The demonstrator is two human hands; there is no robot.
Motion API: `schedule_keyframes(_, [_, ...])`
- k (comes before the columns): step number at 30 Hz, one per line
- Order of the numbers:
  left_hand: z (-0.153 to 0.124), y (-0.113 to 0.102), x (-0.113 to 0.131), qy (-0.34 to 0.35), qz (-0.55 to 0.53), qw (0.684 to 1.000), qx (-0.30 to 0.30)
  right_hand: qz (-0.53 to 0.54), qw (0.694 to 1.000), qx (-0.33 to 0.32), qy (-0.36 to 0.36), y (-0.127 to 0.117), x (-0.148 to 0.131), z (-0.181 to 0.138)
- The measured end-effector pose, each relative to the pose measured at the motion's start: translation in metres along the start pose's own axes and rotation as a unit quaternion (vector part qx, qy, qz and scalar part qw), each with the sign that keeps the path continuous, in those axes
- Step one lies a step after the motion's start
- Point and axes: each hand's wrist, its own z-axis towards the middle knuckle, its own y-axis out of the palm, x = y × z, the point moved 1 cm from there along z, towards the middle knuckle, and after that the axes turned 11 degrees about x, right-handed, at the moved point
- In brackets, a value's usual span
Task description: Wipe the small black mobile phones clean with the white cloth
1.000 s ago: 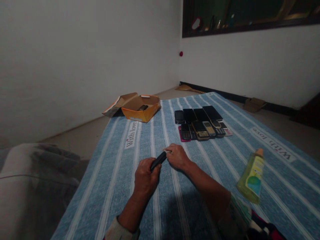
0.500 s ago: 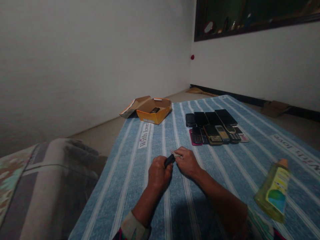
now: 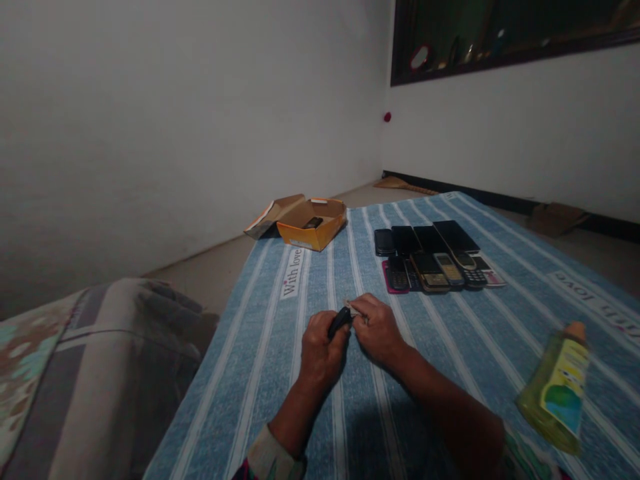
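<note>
My left hand (image 3: 320, 350) is closed around a small black mobile phone (image 3: 340, 322), whose far end sticks out toward my right hand. A small scrap of pale cloth (image 3: 351, 309) is pinched in the fingers of my right hand (image 3: 381, 331) and touches that end of the phone. Both hands are close together above the blue striped cloth (image 3: 270, 373). Most of the phone is hidden by my fingers. Beyond my right hand, several phones (image 3: 430, 270) lie side by side in two rows, keypad phones in front and dark-screened ones behind.
An opened orange cardboard box (image 3: 315, 235) with a phone (image 3: 314, 223) inside stands at the far left of the covered surface. On the right lies a bottle of yellow-green liquid (image 3: 555, 393). A draped blanket (image 3: 120, 373) is at the left, and white walls (image 3: 200, 120) rise behind.
The view has shifted slightly. My right fingers have moved a little with the cloth at the phone's end, while my left hand keeps its hold.
</note>
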Motion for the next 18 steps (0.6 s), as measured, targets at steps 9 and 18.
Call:
schedule_keyframes(9, [0.0007, -0.0014, 0.0009, -0.082, -0.039, 0.996, -0.015, -0.025, 1.0, -0.002, 0.004, 0.0007, -0.0023, 0.0004])
schedule_keyframes(18, [0.0033, -0.0041, 0.0071, -0.123, -0.084, 0.989, -0.019, -0.047, 0.997, -0.042, 0.034, -0.0018, 0.0015, 0.0021])
